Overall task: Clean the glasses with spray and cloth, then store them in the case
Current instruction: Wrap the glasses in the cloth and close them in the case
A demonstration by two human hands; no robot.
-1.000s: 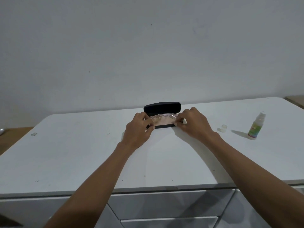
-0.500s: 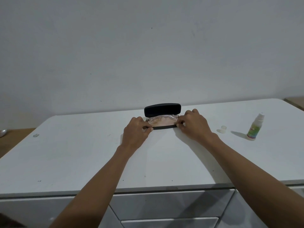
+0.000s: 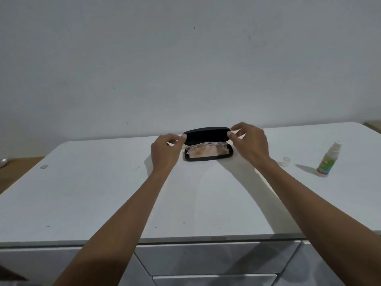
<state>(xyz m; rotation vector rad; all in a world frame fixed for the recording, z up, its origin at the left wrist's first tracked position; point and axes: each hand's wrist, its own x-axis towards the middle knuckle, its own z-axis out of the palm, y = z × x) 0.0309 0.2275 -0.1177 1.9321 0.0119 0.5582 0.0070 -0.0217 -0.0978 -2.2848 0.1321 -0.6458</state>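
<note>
The left hand [image 3: 167,150] and right hand [image 3: 250,144] had risen from the packed case [image 3: 208,158], fingers [image 3: 183,136] pinching the lid [image 3: 206,134] at its ends, seemingly ready to shut it.

A white cabinet top [image 3: 103,203] fills the lower half of the frame, its front edge running across above grey drawer fronts [image 3: 206,259] at the bottom. Just right of centre, towards the far edge, a black glasses case [image 3: 206,135] lies open on it with the lid standing up at the back. At the right of the frame a small spray bottle [image 3: 327,162] with a green label stands upright, uncapped. A clear cap [image 3: 286,159] sits between the bottle and the case, nearer the bottle. Far left, a small pale scrap [image 3: 44,166] lies near the edge. A few dark specks [image 3: 47,226] dot the front part.
</note>
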